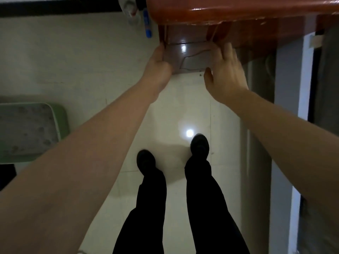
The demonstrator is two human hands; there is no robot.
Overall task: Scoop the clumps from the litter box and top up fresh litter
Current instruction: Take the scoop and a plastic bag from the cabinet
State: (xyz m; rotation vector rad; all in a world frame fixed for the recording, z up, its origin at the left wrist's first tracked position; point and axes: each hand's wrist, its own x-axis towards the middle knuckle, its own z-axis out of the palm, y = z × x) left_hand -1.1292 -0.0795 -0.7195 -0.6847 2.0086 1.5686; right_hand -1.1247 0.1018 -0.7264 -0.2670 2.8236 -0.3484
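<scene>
Legs in black trousers [205,198] w/ black shoes [200,143] stand on glossy pale floor tiles [183,107], nearest the camera. Both bare forearms reach fwd over the floor toward a brown box-like thing [190,55] that sits just under the red-brown wooden tabletop [220,8]. Left hand [157,65] is pressed against the box's left side, thumb near its lower corner; fingers are hidden behind the edge, so can't tell how that grip is set. Right hand [225,74] is at the box's right side, grip spread, fingers extended & blurred, thumb near the lower right corner; touching or just off it, can't tell. Well left of the box, on the floor at the frame edge, lies a green-rimmed litter tray [60,125] w/ grey litter [27,129] inside. Farther, up-left of the box by the wall, a clear bottle [128,10] & a blue object [147,24] beside it.
</scene>
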